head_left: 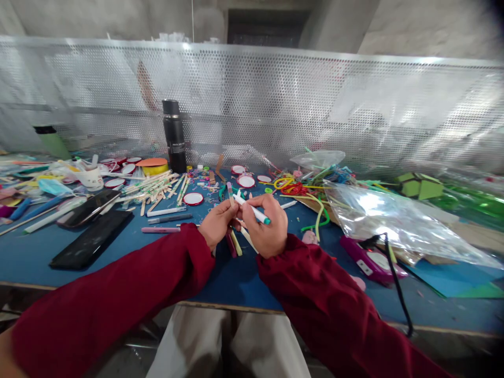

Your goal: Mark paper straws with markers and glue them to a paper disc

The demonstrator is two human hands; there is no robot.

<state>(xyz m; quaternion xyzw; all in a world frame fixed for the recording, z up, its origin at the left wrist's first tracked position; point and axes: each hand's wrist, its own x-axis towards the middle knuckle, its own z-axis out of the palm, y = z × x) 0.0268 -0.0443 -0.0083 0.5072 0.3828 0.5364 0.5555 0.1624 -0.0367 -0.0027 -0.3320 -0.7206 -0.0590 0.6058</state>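
Small white plastic cup [91,177] far left, contents unclear. Left hand [216,223] pinches thin pink craft sticks [230,191], upright, over blue tabletop [244,278]. Right hand [266,224] curled round white marker w/ teal end [252,209], teal end lower-right. Clear plastic bag [388,220] right.

Both arms in dark red sleeves reach forward over the blue table [35,252] edge, converging at its middle. The left hand [216,223] and right hand [265,223] meet fingertip to fingertip above the tabletop, fingers curled closed.

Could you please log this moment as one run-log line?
left hand: grips coloured wooden craft sticks | right hand: holds white teal-tipped marker | surface: blue table
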